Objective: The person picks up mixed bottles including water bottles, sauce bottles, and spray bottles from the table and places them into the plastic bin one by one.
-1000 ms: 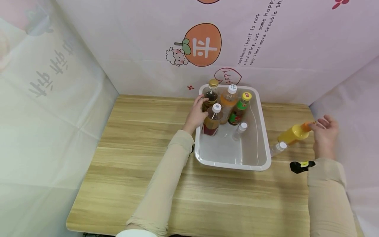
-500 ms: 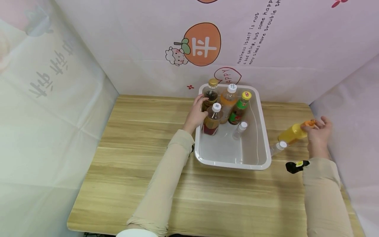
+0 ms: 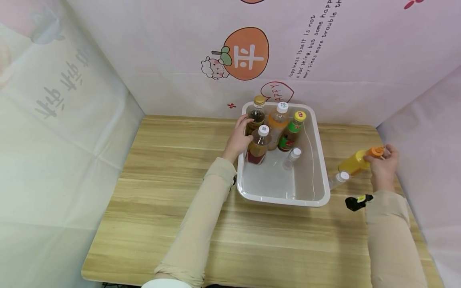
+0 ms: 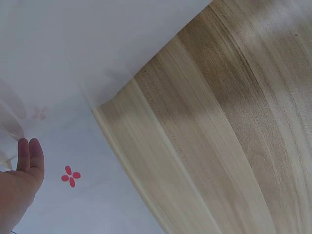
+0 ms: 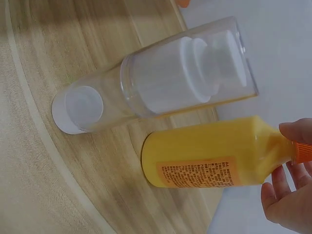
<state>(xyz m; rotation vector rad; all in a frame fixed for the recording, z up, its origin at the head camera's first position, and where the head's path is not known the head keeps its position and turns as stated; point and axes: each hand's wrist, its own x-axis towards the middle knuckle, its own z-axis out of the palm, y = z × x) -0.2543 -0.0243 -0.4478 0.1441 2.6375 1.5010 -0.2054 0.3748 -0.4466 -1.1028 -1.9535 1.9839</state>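
Note:
In the head view, my right hand grips the yellow bottle near its orange cap. The thumb and fingers curl round the bottle's neck in the right wrist view, its printed label facing the camera. Beside it stands a clear pump bottle with a white pump under a clear cover. My left hand rests over the left rim of the white bin, against a gold-capped dark bottle and a white-capped bottle of dark red liquid. Two straight fingers show in the left wrist view.
Also inside the bin are an orange-labelled bottle, a yellow-capped bottle with a green label and a small clear bottle. The bin sits on a wooden table, with printed cloth behind and at both sides.
My right hand has moved left and closed round the yellow bottle's neck; its fingers were spread beside the cap before. The left hand and the bin have stayed in place.

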